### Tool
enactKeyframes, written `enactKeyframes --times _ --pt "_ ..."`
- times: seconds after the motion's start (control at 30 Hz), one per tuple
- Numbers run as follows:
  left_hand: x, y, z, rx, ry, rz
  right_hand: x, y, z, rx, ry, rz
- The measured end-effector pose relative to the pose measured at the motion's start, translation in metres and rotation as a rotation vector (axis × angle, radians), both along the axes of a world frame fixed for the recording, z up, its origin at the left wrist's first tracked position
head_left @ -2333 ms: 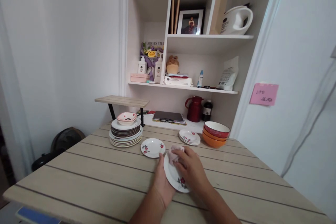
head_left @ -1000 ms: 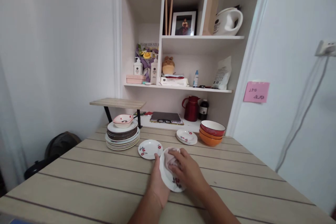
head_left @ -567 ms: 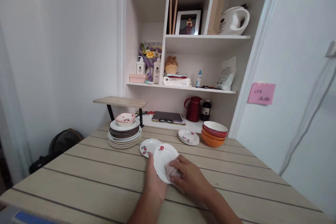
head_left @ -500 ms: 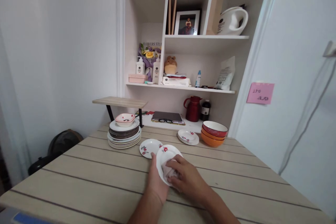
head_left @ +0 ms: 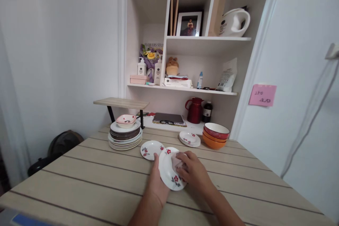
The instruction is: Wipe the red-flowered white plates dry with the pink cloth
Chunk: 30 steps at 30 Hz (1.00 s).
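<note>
A small white plate with red flowers (head_left: 166, 169) is held tilted above the table by my left hand (head_left: 156, 176), thumb on its left rim and the other fingers hidden beneath. My right hand (head_left: 194, 169) grips a crumpled pale cloth (head_left: 177, 161) and presses it on the plate's upper right part. Just behind, another flowered plate (head_left: 151, 148) lies on the table, its right side partly covered by the held one. Farther back sits a short stack of matching small plates (head_left: 190, 138).
Stacked bowls (head_left: 215, 137), red over orange, stand at the back right. At the back left, a tall pile of plates (head_left: 125, 140) carries a pink-rimmed dish (head_left: 126, 120) beside a small raised stand (head_left: 121, 103). Behind are a laptop (head_left: 168, 117) and a red jug (head_left: 195, 110).
My right hand has slid the cloth from the plate's lower middle up and to the right. The flowers on the plate's lower part now show. My left hand keeps its hold.
</note>
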<state>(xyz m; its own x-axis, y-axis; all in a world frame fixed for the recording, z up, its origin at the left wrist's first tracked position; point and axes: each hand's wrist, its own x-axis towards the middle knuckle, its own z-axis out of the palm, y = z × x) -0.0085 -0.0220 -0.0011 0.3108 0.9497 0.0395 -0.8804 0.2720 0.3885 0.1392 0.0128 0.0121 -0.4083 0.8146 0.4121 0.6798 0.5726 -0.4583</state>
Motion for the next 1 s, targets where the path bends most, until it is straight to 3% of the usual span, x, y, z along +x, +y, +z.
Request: enactKeyframes --times 0.13,0.27,0.47,0.67,0.83,0.93,1.0 --pt "-0.004 0.001 -0.003 -0.027 0.013 0.046 -0.008 -0.012 0.003 -0.079 -0.002 0.149" --pt "0.003 0.001 -0.003 -0.063 0.070 0.036 -0.017 -0.018 0.006 -0.040 0.059 0.206" --pt "0.010 0.001 -0.003 -0.096 0.172 -0.007 -0.014 -0.003 0.000 0.094 0.124 -0.006" --pt "0.002 0.001 -0.004 -0.060 0.082 -0.008 0.012 0.015 -0.006 0.036 0.100 -0.176" --pt "-0.004 0.003 -0.006 -0.050 0.038 0.086 0.007 -0.001 0.001 -0.084 -0.025 0.061" --pt "-0.003 0.002 -0.006 -0.045 0.050 0.071 -0.009 -0.017 0.008 -0.062 -0.026 0.232" --pt "0.001 0.001 -0.006 -0.053 0.062 0.052 -0.018 -0.023 0.009 -0.024 -0.004 0.270"
